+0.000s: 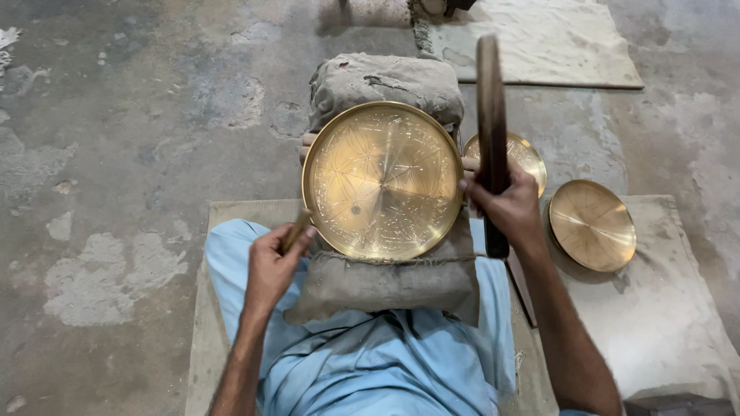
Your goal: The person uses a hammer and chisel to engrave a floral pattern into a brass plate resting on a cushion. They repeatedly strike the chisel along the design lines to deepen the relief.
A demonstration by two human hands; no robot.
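Left hand grips a small wooden tool at the brass plate's rim; right hand clutches a dark wooden mallet, frame centre, over grey sacking.

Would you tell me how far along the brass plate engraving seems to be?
Done: lines already cover the big plate on the sack. In hand: left hand holds a small tool at its rim, right hand a dark bar. Left: two plates beside.

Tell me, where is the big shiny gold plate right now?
In the head view, the big brass plate lies in the middle on a grey sandbag, between the left hand and the right hand, with two smaller plates to its right.
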